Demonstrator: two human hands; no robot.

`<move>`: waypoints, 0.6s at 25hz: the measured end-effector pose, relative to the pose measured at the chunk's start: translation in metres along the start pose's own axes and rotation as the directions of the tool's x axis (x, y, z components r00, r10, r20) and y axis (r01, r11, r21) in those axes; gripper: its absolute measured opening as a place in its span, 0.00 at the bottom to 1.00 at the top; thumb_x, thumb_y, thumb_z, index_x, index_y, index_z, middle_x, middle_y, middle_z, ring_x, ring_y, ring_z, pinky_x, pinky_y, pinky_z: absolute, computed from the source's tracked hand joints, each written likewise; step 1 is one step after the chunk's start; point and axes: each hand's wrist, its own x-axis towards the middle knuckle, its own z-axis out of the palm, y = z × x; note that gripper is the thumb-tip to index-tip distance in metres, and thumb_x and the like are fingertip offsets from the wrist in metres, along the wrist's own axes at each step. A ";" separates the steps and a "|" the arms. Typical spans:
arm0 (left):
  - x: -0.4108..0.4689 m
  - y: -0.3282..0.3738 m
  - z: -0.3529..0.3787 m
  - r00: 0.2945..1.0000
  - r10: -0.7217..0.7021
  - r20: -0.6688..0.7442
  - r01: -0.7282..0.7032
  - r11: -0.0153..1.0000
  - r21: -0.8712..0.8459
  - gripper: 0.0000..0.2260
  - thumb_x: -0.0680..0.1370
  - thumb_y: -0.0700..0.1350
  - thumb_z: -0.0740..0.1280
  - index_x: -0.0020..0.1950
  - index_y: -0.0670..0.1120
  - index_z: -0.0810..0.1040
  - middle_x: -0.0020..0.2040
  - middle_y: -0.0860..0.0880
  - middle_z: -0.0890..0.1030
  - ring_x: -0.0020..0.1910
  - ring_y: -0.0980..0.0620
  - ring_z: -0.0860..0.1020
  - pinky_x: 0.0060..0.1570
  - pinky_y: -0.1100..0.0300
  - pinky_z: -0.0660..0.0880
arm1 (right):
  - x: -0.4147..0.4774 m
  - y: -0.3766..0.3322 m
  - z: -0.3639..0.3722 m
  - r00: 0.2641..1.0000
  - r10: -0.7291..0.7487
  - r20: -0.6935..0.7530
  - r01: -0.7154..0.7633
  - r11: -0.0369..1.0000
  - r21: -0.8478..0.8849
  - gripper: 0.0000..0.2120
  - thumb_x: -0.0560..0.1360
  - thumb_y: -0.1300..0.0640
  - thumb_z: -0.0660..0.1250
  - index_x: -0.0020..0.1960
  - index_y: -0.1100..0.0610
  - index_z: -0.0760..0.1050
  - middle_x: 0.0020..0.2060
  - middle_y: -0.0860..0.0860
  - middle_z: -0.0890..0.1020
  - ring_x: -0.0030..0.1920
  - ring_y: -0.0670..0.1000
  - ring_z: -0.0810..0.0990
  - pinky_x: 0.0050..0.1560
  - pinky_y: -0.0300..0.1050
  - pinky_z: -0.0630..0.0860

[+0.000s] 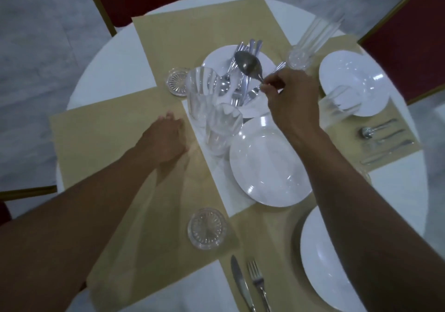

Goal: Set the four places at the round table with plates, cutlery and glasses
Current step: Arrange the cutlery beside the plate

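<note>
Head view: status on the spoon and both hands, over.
Right hand pinches spoon above cutlery plate. Left hand rests on placemat, holding nothing. Two glasses stand close beside that plate.

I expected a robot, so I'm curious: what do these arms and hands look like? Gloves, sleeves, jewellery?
They are a person's. The left hand and right hand are bare, ungloved. The left forearm and right forearm are uncovered to the picture's edge; no sleeve shows. No watch or bracelet on either wrist; a thin ring cannot be ruled out.
</note>
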 end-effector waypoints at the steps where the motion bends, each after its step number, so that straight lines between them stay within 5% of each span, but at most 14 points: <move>1: -0.009 0.000 0.000 0.999 -0.002 -0.042 -0.001 0.998 -0.067 0.26 0.76 0.54 0.65 0.73 0.46 0.71 0.77 0.44 0.65 0.75 0.43 0.65 0.72 0.52 0.64 | -0.022 0.002 -0.011 0.998 0.068 0.015 -0.068 0.997 0.030 0.04 0.74 0.55 0.73 0.47 0.52 0.85 0.38 0.46 0.85 0.43 0.47 0.83 0.50 0.39 0.78; 4: -0.054 0.008 0.014 0.982 -0.052 -0.181 -0.001 0.960 -0.278 0.21 0.75 0.49 0.72 0.67 0.49 0.78 0.67 0.49 0.77 0.66 0.47 0.75 0.65 0.58 0.69 | -0.093 0.010 -0.043 0.954 0.289 0.083 -0.295 0.952 0.083 0.03 0.73 0.53 0.74 0.44 0.51 0.86 0.32 0.41 0.83 0.36 0.40 0.82 0.39 0.23 0.70; 9: -0.162 0.053 0.062 0.910 0.174 -0.377 -0.272 0.935 -0.226 0.07 0.74 0.43 0.70 0.52 0.49 0.81 0.48 0.51 0.81 0.48 0.49 0.78 0.51 0.54 0.75 | -0.208 0.032 -0.073 0.855 0.437 0.280 -0.502 0.834 0.229 0.05 0.73 0.52 0.75 0.39 0.51 0.86 0.32 0.43 0.85 0.35 0.40 0.84 0.42 0.36 0.78; 12: -0.234 0.079 0.110 0.901 0.217 -0.377 -0.327 0.909 -0.259 0.06 0.75 0.40 0.68 0.50 0.49 0.79 0.47 0.53 0.79 0.49 0.54 0.75 0.51 0.59 0.72 | -0.264 0.047 -0.089 0.823 0.435 0.365 -0.513 0.845 0.152 0.06 0.73 0.51 0.74 0.37 0.50 0.85 0.31 0.41 0.84 0.36 0.36 0.81 0.40 0.32 0.72; 15: -0.295 0.088 0.164 0.964 0.103 -0.244 -0.182 0.928 -0.326 0.13 0.78 0.43 0.67 0.62 0.50 0.77 0.60 0.53 0.77 0.60 0.55 0.73 0.59 0.60 0.70 | -0.304 0.062 -0.100 0.809 0.407 0.425 -0.470 0.882 0.050 0.08 0.73 0.52 0.75 0.36 0.50 0.82 0.31 0.42 0.82 0.35 0.36 0.80 0.36 0.26 0.68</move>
